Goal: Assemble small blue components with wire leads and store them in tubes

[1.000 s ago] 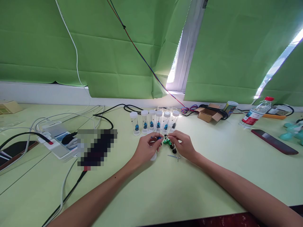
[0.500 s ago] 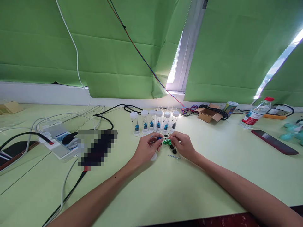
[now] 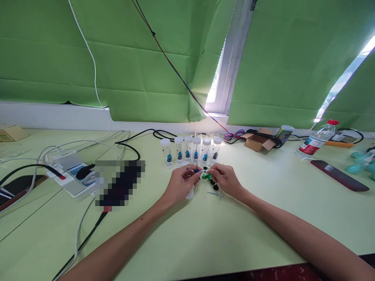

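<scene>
water bottle (image 3: 315, 142) red label, print too small to read

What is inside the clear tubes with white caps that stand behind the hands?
Each clear tube with a white cap holds a small piece on a thin wire: blue in most, dark in the rightmost tube. Finer detail is too small to tell. More tubes behind are partly hidden.

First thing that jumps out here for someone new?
Both hands meet at the table's middle: the left hand and right hand pinch a small blue part between their fingertips. Just behind them stands a row of clear vials with white caps. Green blinds fill the whole background.
</scene>
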Demonstrator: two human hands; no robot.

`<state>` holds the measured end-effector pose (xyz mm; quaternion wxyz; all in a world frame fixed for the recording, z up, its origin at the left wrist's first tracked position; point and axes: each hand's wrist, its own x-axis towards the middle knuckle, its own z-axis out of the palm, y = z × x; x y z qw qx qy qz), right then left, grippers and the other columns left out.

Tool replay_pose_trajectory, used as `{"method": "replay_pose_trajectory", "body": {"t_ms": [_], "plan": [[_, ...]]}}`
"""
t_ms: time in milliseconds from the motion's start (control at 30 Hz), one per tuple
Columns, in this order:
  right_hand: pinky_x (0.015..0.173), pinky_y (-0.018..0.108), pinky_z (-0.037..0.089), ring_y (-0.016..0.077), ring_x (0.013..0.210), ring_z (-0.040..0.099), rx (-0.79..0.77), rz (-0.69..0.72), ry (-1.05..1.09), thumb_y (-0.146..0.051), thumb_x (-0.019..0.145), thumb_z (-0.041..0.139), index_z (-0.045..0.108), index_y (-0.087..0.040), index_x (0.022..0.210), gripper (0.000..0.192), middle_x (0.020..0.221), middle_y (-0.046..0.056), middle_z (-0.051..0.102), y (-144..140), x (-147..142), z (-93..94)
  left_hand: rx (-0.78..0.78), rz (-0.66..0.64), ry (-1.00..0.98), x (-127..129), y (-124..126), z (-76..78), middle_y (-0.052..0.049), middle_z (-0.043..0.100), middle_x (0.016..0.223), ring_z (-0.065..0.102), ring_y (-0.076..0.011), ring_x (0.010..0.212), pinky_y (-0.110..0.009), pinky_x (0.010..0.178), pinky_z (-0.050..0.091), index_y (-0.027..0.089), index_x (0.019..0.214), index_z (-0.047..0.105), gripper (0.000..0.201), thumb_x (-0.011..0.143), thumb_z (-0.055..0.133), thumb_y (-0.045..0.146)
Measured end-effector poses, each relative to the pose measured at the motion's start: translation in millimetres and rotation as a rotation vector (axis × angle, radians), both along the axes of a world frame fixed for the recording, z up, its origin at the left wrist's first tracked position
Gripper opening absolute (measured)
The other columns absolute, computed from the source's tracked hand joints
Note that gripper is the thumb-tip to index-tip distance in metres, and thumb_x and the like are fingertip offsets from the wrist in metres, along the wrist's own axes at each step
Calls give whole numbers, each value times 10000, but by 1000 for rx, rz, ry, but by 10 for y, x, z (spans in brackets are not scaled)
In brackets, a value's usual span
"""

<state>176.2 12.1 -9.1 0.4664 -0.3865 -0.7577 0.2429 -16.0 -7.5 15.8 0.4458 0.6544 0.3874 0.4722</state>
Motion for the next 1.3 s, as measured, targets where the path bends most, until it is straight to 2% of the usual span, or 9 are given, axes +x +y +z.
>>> {"method": "replay_pose_trajectory", "body": {"t_ms": [233, 600, 767, 967, 1167, 1300], "plan": [[491, 231, 340, 96, 478, 403, -46, 26, 23, -333, 938, 477, 515, -189, 678, 300, 532, -39, 498, -2, -2, 4, 22, 31, -1, 14, -32, 52, -14, 595, 616, 519, -125, 547, -272, 571, 480, 148, 836, 693, 266, 772, 664, 404], [487, 225, 340, 93, 480, 402, -65, 36, 25, -349, 940, 480, 528, -182, 679, 314, 534, -39, 492, -3, 3, 25, 82, 80, 36, 9, -10, 12, -23, 623, 682, 531, -114, 552, -258, 572, 491, 153, 855, 708, 241, 791, 642, 375], [504, 232, 369, 99, 493, 434, -27, -7, 28, -373, 939, 491, 573, -176, 707, 315, 555, -27, 516, -4, -19, 10, 83, 112, 54, 8, 10, -15, -32, 637, 689, 542, -119, 538, -262, 557, 498, 154, 864, 702, 244, 785, 646, 378], [531, 244, 398, 112, 538, 466, 40, -41, 28, -371, 938, 509, 618, -178, 746, 294, 619, -3, 555, 7, -10, -5, 40, 88, 54, -9, 28, -14, -22, 623, 662, 537, -121, 535, -264, 567, 497, 164, 895, 694, 291, 780, 654, 428], [543, 257, 431, 125, 559, 492, 89, -159, 96, -394, 930, 523, 638, -174, 770, 296, 651, 16, 589, 26, 6, 16, 11, 144, -7, -59, 74, 36, -10, 599, 629, 535, -121, 525, -255, 546, 486, 163, 872, 666, 294, 769, 666, 438], [578, 267, 447, 139, 614, 524, 133, -180, 25, -371, 916, 556, 659, -177, 823, 238, 742, 43, 641, 33, 3, 0, 14, 158, -9, -59, 75, 32, -6, 603, 652, 533, -118, 538, -242, 532, 475, 173, 865, 645, 269, 770, 672, 423]]}}
